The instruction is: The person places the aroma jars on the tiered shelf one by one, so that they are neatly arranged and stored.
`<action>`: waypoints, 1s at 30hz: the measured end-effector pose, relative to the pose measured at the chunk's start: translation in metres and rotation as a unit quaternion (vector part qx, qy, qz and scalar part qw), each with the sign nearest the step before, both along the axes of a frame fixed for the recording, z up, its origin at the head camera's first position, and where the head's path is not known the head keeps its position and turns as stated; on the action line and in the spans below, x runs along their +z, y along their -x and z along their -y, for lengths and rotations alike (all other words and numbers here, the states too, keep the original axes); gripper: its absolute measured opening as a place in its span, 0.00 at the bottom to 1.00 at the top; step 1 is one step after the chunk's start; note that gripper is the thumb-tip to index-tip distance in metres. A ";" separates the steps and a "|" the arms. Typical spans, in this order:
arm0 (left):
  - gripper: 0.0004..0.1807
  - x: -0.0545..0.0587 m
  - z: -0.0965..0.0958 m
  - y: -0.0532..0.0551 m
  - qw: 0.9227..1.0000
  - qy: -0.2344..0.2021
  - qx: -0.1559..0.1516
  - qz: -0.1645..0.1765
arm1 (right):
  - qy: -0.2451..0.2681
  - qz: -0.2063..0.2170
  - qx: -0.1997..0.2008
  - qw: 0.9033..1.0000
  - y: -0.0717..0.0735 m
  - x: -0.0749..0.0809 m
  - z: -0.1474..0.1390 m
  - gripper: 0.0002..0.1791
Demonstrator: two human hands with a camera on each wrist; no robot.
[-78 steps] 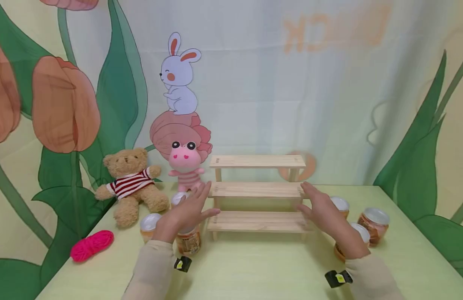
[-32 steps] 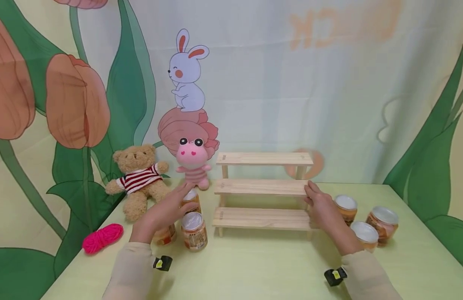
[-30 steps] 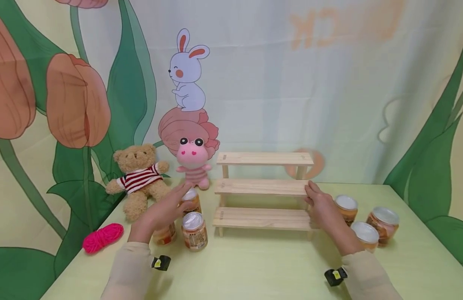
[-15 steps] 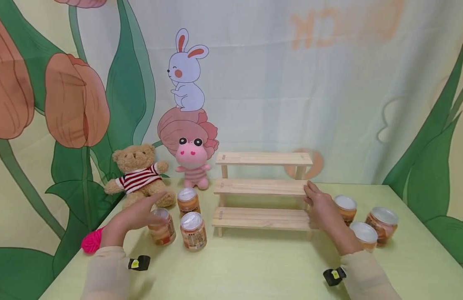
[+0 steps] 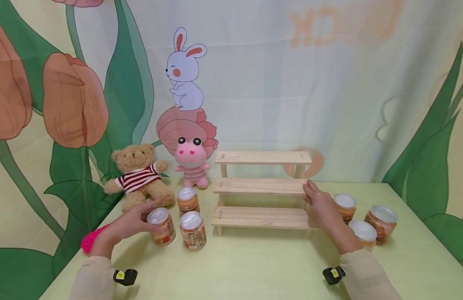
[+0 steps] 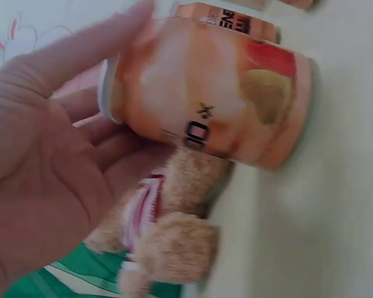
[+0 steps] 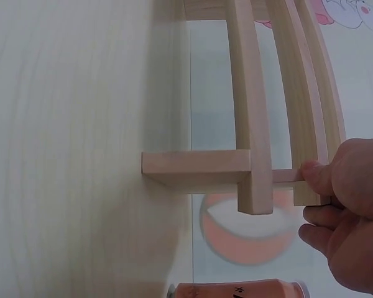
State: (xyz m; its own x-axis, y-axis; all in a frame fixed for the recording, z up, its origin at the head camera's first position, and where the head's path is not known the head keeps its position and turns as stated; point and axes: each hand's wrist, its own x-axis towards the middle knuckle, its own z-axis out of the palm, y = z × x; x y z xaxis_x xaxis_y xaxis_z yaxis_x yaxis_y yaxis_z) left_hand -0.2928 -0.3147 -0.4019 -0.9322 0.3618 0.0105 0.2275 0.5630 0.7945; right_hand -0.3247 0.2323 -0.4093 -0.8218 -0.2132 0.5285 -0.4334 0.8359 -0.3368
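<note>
Head view: right fingers [image 5: 311, 191] pinch shelf [image 5: 259, 186] at edge, tabletop [image 5: 254, 266] in front

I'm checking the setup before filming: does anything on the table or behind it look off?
Nothing looks spilled or damaged: the cans look upright and the wooden shelf looks level. One oddity is the faint orange lettering at the upper right of the backdrop; it appears mirrored, so it reads backwards.

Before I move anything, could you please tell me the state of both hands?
Left hand: closed round the leftmost jar.
Right hand: closed, pinching the middle wooden shelf at its right end.
</note>
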 end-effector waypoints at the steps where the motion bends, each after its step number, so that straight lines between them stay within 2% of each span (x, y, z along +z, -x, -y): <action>1: 0.50 -0.002 0.002 0.000 1.000 -0.015 0.003 0.008 | -0.001 0.002 0.002 1.000 0.001 0.000 0.000 0.21; 10: 0.45 -0.016 0.012 0.004 0.993 -0.103 0.005 0.063 | 0.002 0.014 0.007 1.000 0.003 0.001 0.002 0.22; 16: 0.43 -0.020 0.014 0.007 0.988 -0.133 -0.004 0.075 | 0.013 0.030 0.001 0.999 0.000 0.000 0.000 0.24; 23: 0.41 -0.028 0.017 0.007 0.983 -0.159 0.015 0.088 | 0.011 -0.002 0.010 1.000 0.002 -0.001 0.000 0.22; 26: 0.40 -0.024 0.018 0.007 0.984 -0.155 0.021 0.080 | 0.007 -0.006 0.009 1.000 0.001 0.000 0.000 0.21; 30: 0.39 -0.010 0.017 0.003 0.987 -0.145 0.023 0.059 | 0.003 -0.007 0.005 1.000 0.000 0.001 -0.001 0.21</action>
State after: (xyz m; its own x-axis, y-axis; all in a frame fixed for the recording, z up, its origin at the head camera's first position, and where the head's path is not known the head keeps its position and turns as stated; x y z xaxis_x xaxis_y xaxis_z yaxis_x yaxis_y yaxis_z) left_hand -0.2957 -0.3314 -0.4122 -0.9484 0.3170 -0.0030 0.1024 0.3154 0.9434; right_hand -0.3247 0.2330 -0.4086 -0.8124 -0.2182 0.5408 -0.4466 0.8290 -0.3365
